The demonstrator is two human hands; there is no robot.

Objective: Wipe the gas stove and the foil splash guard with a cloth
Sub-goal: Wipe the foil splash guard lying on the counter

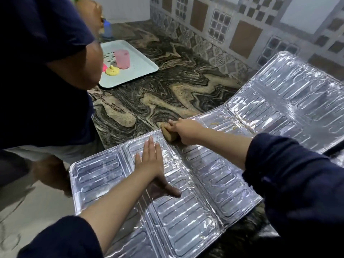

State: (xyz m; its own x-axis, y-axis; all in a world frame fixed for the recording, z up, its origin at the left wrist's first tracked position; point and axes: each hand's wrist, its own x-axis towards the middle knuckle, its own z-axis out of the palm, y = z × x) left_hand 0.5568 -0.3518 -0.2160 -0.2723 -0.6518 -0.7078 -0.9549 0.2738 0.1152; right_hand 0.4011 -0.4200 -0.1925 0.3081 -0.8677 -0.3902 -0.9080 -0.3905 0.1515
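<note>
The silver foil splash guard (214, 175) lies unfolded flat across the marbled counter, its far right panels curving up against the tiled wall. My left hand (154, 164) presses flat on a left panel, fingers spread. At the guard's far edge, my right hand (186, 130) grips a tan cloth pad (168, 135) on the fold line. Brownish smears (216, 124) show on the foil to the right of that hand. No gas stove is in view.
Another person in a dark shirt (46, 71) leans over the counter at the left. A pale tray (134, 62) with a pink cup (122, 58) and a yellow piece (112, 71) sits at the back left. Bare marbled counter (167, 90) lies between the tray and the guard.
</note>
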